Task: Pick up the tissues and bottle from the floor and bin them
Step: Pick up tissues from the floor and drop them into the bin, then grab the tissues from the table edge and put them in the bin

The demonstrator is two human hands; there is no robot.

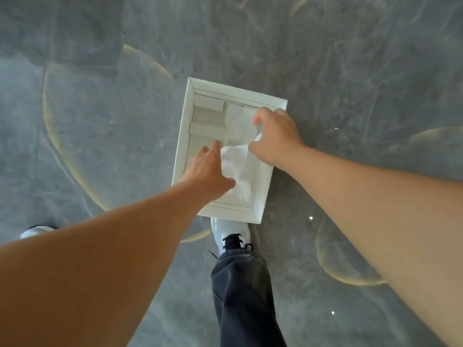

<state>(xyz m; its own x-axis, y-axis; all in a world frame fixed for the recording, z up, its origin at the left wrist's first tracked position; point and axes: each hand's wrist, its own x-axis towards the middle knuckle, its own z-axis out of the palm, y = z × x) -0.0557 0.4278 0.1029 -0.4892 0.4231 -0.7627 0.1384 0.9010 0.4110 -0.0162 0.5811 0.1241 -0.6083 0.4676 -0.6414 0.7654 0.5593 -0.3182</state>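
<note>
A white rectangular bin point(184, 136) stands on the grey floor, seen from straight above. Both my hands hover over its opening. My left hand point(205, 171) reaches in from the lower left, with crumpled white tissues point(236, 169) between its thumb and fingers. My right hand point(274, 136) comes in from the right, its fingers and thumb curled around a clear, pale bottle point(239, 122) that is blurred and hard to make out. The tissues and the bottle touch or overlap between the two hands. White flat pieces lie at the bottom of the bin.
My right foot in a white shoe point(230, 234) with dark laces stands against the bin's near edge, below a dark trouser leg point(240, 296). Another white shoe tip point(35, 231) shows at the far left. Glossy grey marbled floor point(350, 71) lies all around.
</note>
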